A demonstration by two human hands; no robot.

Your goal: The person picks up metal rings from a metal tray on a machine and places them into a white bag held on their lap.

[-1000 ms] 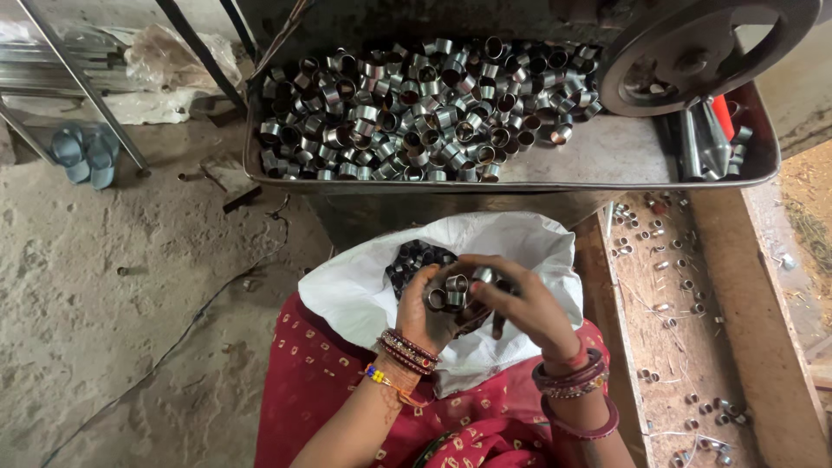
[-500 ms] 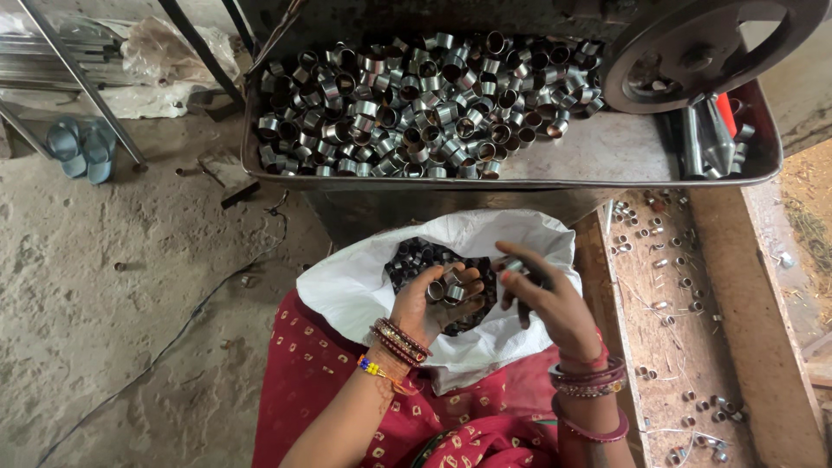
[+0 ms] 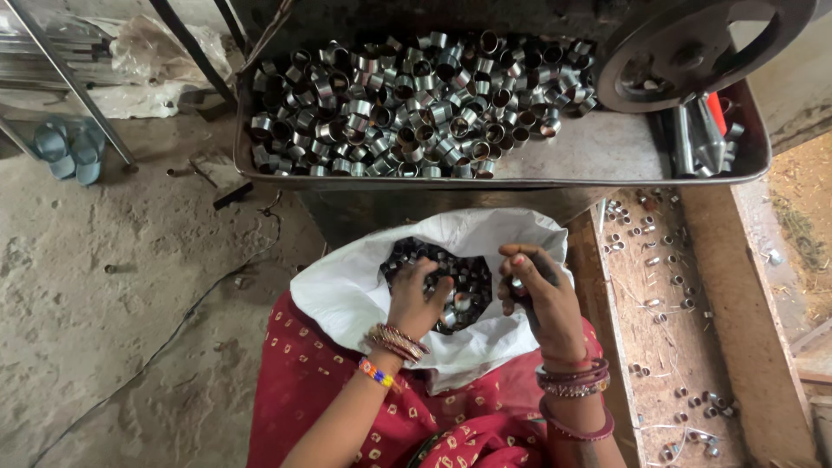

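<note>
My left hand (image 3: 414,299) digs curled into the metal rings (image 3: 451,277) in the white sack (image 3: 347,290) at frame centre, my right hand (image 3: 537,295) pinching one ring above its rim, where a loose pinch could drop it.

left hand (image 3: 414,305) wears stacked metal bangles and a beaded bracelet; right hand (image 3: 539,299) wears maroon bangles; red dotted garment (image 3: 347,399).
</note>
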